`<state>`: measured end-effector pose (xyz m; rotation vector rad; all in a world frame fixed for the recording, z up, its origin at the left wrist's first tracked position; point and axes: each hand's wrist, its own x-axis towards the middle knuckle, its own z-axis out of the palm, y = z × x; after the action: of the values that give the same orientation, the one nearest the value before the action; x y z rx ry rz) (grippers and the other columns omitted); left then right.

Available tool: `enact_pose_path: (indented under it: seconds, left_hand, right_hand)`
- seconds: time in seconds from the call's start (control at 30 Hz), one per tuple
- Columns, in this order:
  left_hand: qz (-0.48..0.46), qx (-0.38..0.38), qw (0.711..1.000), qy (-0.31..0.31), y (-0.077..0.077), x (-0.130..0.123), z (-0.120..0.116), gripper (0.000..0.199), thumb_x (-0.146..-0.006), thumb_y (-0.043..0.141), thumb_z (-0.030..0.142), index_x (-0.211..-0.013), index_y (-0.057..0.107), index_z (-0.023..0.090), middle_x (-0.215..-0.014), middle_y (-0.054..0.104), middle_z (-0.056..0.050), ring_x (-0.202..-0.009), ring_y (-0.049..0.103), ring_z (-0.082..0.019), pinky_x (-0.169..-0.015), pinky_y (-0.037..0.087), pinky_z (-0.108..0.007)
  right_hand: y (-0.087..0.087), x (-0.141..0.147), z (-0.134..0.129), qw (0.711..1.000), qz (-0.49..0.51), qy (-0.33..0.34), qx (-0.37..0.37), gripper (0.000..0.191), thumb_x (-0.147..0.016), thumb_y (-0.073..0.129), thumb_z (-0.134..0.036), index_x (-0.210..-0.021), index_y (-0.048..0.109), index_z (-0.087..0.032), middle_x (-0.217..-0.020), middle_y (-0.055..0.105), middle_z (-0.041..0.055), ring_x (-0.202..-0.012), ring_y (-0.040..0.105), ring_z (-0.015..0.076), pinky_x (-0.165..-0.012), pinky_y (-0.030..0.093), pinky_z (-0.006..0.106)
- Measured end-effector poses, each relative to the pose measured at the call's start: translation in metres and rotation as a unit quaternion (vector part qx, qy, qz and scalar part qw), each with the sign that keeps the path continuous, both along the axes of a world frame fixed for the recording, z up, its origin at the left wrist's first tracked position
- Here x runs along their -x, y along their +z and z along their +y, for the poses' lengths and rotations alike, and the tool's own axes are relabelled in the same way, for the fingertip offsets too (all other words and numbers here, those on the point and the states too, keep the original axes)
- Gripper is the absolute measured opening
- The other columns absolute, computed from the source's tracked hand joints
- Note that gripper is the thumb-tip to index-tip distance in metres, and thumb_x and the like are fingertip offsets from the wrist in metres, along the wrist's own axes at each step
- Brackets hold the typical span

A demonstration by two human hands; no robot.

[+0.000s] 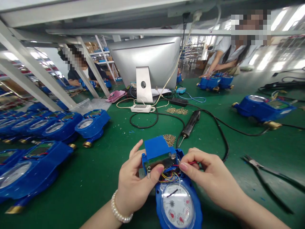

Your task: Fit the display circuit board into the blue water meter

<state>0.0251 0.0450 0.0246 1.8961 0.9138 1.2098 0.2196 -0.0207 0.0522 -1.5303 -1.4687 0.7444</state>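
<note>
Holding a blue water meter (177, 203) between both hands, I take that meter as my landmark: it lies on the green table (95, 171) at the near edge, dial facing up, with its blue lid (157, 148) tipped up at the far end so the coloured wires (170, 176) inside show. My left hand (133, 184) grips the meter's left side, thumb pressed against the lid's lower edge and fingers curled behind it. My right hand (209, 178) sits on the meter's right side, thumb and forefinger pinched together on a thin red wire (193, 163) at the open compartment. Just beyond the meter lies a small heap of screws (169, 139), and past that to the right an electric screwdriver (190, 125) with its black cable. Pliers (264, 171) lie well to the meter's right. Rows of other blue meters (57, 127) fill the table to its left. A silver monitor (147, 60) stands far behind it, and two other people work at the far side.
</note>
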Motion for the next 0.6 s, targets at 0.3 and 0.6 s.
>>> enact_pose_path:
  seconds: [0.3,0.6]
  left_hand:
    - [-0.049,0.219,0.974,-0.042,0.000,0.000,0.005,0.040,-0.074,0.073,0.033,-0.110,0.068,0.016,-0.115,0.068,-0.011,-0.108,0.062,-0.028,-0.092,0.051,-0.034]
    - [-0.146,0.310,0.930,-0.136,0.009,-0.005,0.005,0.035,-0.076,0.073,0.027,-0.107,0.066,0.013,-0.098,0.074,-0.010,-0.089,0.069,-0.024,-0.076,0.057,-0.029]
  right_hand:
    - [0.000,-0.003,-0.002,0.999,0.035,0.016,-0.010,0.026,-0.082,0.060,-0.036,-0.064,0.064,-0.018,-0.061,0.052,-0.0001,-0.062,0.047,0.0139,-0.058,0.037,0.028]
    - [-0.003,-0.005,0.001,0.996,0.066,0.041,-0.038,0.020,-0.081,0.065,-0.031,-0.067,0.067,-0.018,-0.066,0.059,0.0003,-0.067,0.052,0.0138,-0.062,0.039,0.028]
